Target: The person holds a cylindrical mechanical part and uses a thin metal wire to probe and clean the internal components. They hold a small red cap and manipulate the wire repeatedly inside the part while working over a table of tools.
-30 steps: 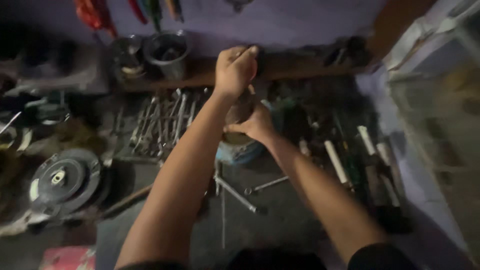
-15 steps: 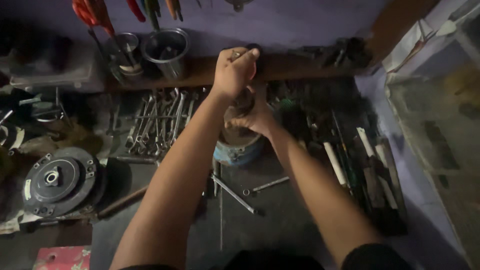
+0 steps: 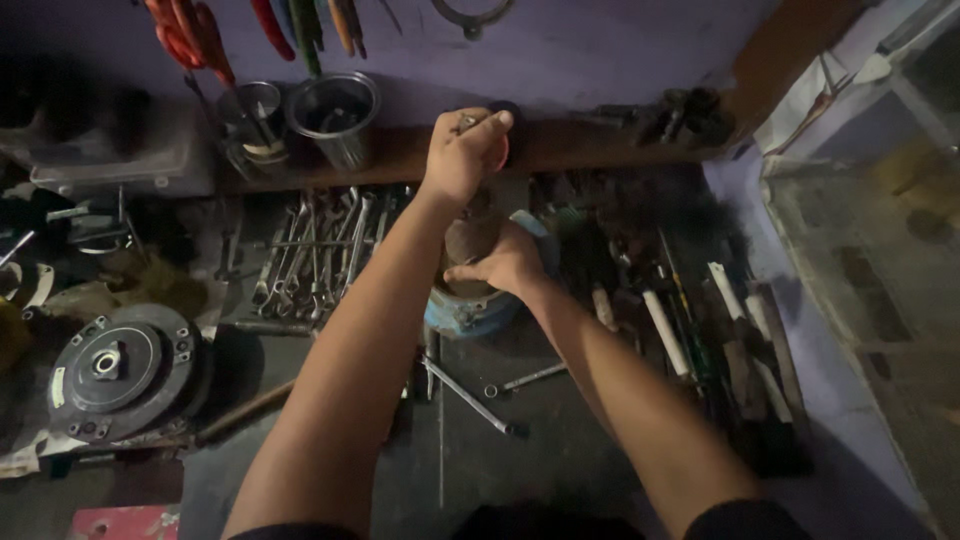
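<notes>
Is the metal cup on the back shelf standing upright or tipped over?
Upright. The metal cup stands on the wooden shelf with its round open mouth facing up; whether it holds anything is too dark to tell.

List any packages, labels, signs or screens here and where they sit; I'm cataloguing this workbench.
Red flat package: bottom left corner, rectangular, partly cut off.
Small pale label: on the round dark metal disc at left, oblong.
No signs or screens show.

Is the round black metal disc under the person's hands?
No, the round black metal disc lies far left, apart from both hands.
</notes>
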